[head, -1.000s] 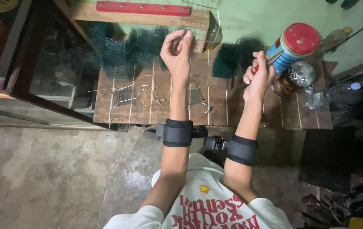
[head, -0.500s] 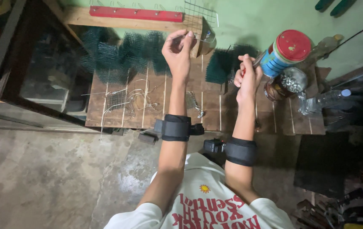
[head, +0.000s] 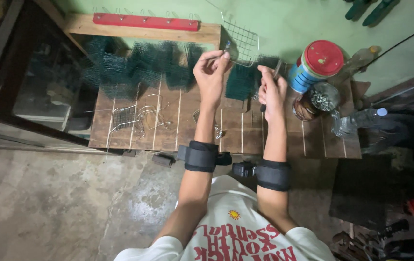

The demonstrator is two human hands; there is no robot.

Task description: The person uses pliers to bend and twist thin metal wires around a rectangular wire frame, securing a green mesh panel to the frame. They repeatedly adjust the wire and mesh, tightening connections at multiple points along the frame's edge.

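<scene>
A small panel of bare wire grid (head: 242,42) is held up above the far edge of the wooden bench (head: 168,130), close to the green wall, and its lower left corner is pinched between the thumb and the fingertips of the left hand (head: 212,72). The right hand (head: 271,92) is closed around the handle of a thin tool (head: 276,70), probably pliers, whose tip is pointed up toward the lower right edge of the panel; whether the tip already touches the wire cannot be told. For this step to be done well, the panel should be kept steady by the pinching fingers, and the tool should be brought onto one single wire end, so that the neighbouring wires are not bent. The fingertips are better kept away from the place where the tool bites. Behind the hands, pieces of dark green mesh (head: 139,67) are stood along the back of the bench, below a wooden bar with a red strip (head: 146,21). Loose bent wires (head: 134,118) are spread on the planks to the left. To the right, a blue tin with a red lid (head: 315,65), a jar of small metal parts (head: 315,99) and a lying plastic bottle (head: 359,121) are seen.
</scene>
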